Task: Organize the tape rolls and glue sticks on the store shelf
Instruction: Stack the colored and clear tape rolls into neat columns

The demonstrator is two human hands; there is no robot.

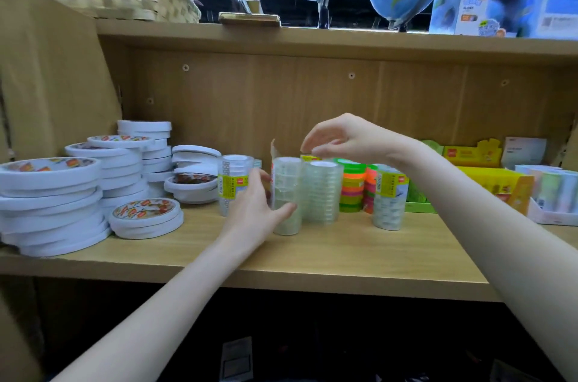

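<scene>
Clear tape stack (pixel 286 195) standing upright on the shelf (pixel 344 253), long axis vertical, just beside a second clear stack (pixel 322 191). Left hand (pixel 255 208) wrapped round its lower side, thumb in front. Right hand (pixel 336 137) poised directly above, loosely curled, holding nothing visible. Left plainly nearer; likely steadying for a shift.

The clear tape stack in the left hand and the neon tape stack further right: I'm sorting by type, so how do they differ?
The clear tape stack is see-through; the neon tape stack is banded green, orange and pink. The clear one stands nearer the shelf's front edge with the left hand gripping it; the neon one stands further back, untouched. Both are upright columns of small rolls.
</scene>
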